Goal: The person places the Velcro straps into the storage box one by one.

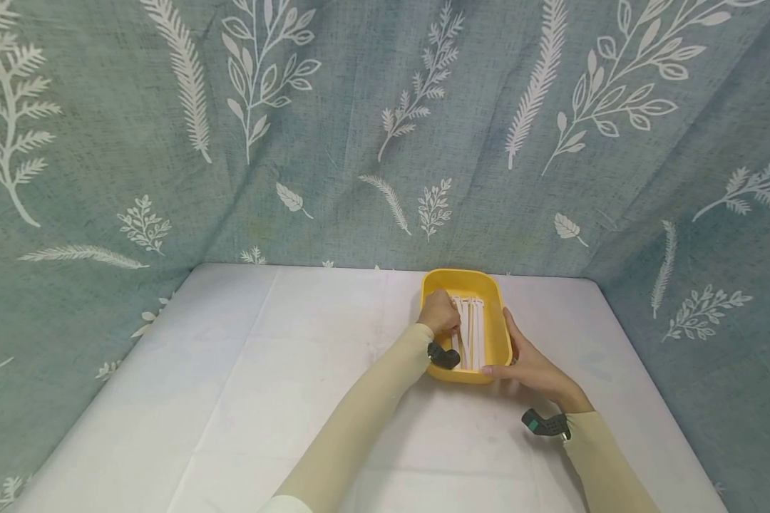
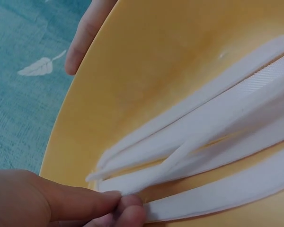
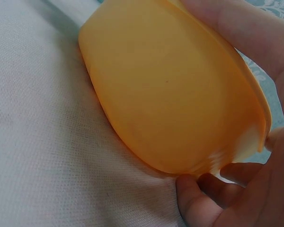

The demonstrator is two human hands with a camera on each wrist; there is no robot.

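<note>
A yellow rounded container [image 1: 507, 350] sits near the back of the table, right of centre. Several long, flat white strips [image 1: 478, 331] lie lengthwise inside it, side by side. My left hand [image 1: 440, 315] reaches into the container and pinches one white strip [image 2: 177, 155] near its end between thumb and finger. That strip crosses above the others at a slant. With my right hand [image 1: 537, 370] I hold the container's right side: the thumb lies over the near rim and the fingers curl around the outer wall [image 3: 165, 85]. What the strips are made of, I cannot tell.
A white cloth covers the table [image 1: 282, 370]. Behind and beside it hangs a blue-green curtain [image 1: 340, 128] with white leaf prints, close behind the container. Each wrist carries a dark strapped device [image 1: 547, 424].
</note>
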